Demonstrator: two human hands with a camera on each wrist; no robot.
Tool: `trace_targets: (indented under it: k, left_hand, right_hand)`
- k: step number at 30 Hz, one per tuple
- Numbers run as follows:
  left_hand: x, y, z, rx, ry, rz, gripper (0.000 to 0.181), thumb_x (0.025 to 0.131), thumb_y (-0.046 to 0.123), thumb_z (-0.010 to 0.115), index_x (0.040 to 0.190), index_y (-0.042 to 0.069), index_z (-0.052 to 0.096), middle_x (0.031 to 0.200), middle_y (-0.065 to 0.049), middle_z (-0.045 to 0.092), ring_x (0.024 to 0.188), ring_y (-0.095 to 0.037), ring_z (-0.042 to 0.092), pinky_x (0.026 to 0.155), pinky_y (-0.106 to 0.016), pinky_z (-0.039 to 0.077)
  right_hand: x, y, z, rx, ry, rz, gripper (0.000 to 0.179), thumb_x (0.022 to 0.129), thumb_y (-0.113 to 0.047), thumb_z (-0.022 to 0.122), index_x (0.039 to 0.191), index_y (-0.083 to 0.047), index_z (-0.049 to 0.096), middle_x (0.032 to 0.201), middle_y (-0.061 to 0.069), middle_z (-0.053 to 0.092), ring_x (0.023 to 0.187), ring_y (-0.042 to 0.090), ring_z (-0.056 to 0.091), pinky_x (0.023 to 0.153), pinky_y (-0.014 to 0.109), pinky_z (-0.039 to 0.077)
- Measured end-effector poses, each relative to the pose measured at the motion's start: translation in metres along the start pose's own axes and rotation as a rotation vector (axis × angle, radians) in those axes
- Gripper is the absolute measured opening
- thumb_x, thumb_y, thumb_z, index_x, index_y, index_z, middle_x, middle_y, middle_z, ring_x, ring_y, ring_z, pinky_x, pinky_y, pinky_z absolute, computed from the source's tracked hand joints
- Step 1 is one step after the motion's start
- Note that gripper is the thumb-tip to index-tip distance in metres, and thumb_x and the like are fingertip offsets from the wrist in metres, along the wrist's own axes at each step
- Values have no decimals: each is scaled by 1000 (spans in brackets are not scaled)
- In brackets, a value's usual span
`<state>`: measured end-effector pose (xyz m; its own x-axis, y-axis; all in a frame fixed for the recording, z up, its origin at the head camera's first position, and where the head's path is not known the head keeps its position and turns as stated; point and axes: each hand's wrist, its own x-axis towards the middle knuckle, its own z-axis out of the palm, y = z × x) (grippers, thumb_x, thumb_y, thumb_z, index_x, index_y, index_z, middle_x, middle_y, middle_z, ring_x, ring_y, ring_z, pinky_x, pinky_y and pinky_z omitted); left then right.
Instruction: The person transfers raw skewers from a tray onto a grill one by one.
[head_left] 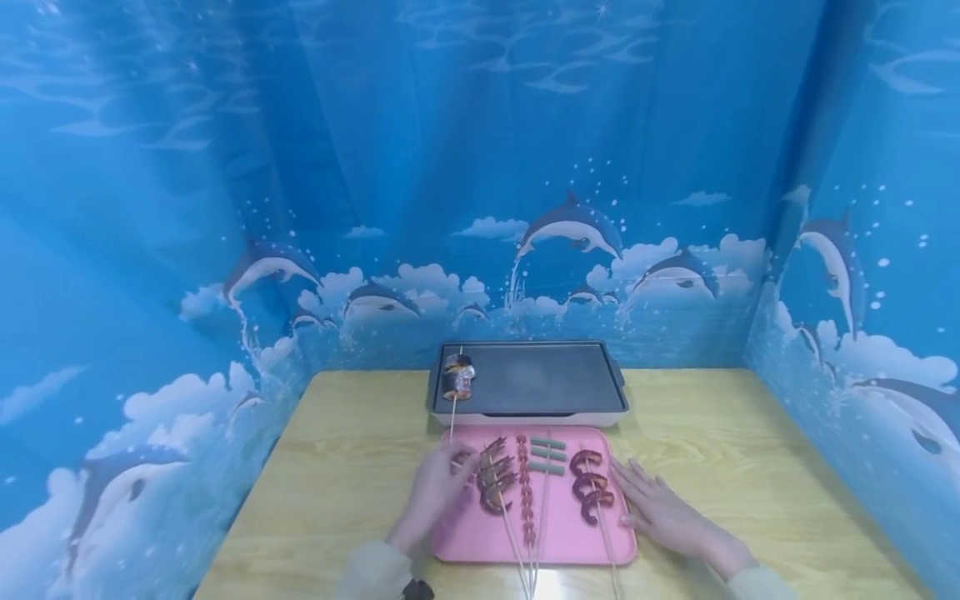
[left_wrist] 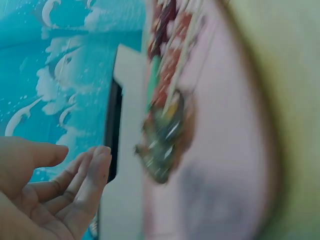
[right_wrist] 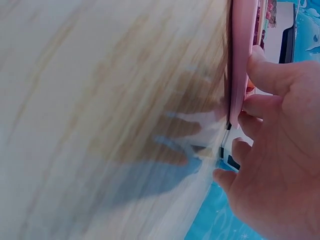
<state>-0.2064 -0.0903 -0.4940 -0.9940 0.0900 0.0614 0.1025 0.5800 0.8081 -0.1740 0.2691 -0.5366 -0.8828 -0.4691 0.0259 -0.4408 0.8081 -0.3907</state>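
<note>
My left hand (head_left: 444,483) hovers over the left side of a pink tray (head_left: 555,533), beside a shrimp skewer (head_left: 495,482). In the left wrist view its thumb and fingers (left_wrist: 92,170) stand apart with nothing between them. Flat on the table, my right hand (head_left: 660,510) lies with straight fingers at the tray's right edge. The right wrist view shows its thumb (right_wrist: 270,72) at the tray's rim. A skewer of dark brown pieces (head_left: 457,379) rests on the black griddle (head_left: 540,379), its stick pointing toward my left hand.
Also on the tray are a skewer of small red pieces (head_left: 527,492), one of green sticks (head_left: 547,456) and one of dark red curled pieces (head_left: 590,483). Their sticks overhang the near rim. The wooden table (head_left: 697,433) meets a dolphin-print curtain (head_left: 450,167).
</note>
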Motion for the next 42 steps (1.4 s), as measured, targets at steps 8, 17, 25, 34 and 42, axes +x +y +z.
trace_targets:
  k: [8,17,25,34,42]
  left_hand:
    - [-35,-7,25,-150,-198,-116,19,89,25,58,87,8,66,68,-2,65,55,-16,62,45,-26,53]
    - [-44,-18,43,-421,-397,-181,23,88,19,60,89,-3,68,73,-13,69,65,-21,68,58,-30,57]
    - [-46,-23,48,-526,-380,-241,20,80,11,67,96,-2,66,78,-14,70,69,-20,68,66,-29,57]
    - [-58,-17,47,-560,-329,-282,29,78,9,68,103,-3,60,89,-7,65,74,-14,64,73,-30,55]
    - [-62,-12,43,-566,-306,-260,27,78,5,67,102,-5,58,92,-10,65,74,-13,63,71,-30,56]
  right_hand:
    - [2,0,0,-43,7,-6,65,92,-38,50,144,-6,27,151,12,21,136,43,16,105,64,15]
    - [1,0,2,-64,17,-8,63,93,-35,51,144,-6,28,151,13,21,135,44,17,105,65,15]
    - [0,-1,4,-54,42,-37,61,93,-33,51,142,-3,30,149,15,23,133,45,18,102,67,18]
    - [-2,-1,5,-70,59,-33,62,92,-33,52,142,-5,31,149,14,24,133,45,21,104,65,17]
    - [-2,1,5,-69,81,-57,61,92,-33,53,141,-2,33,148,17,26,133,45,20,102,67,19]
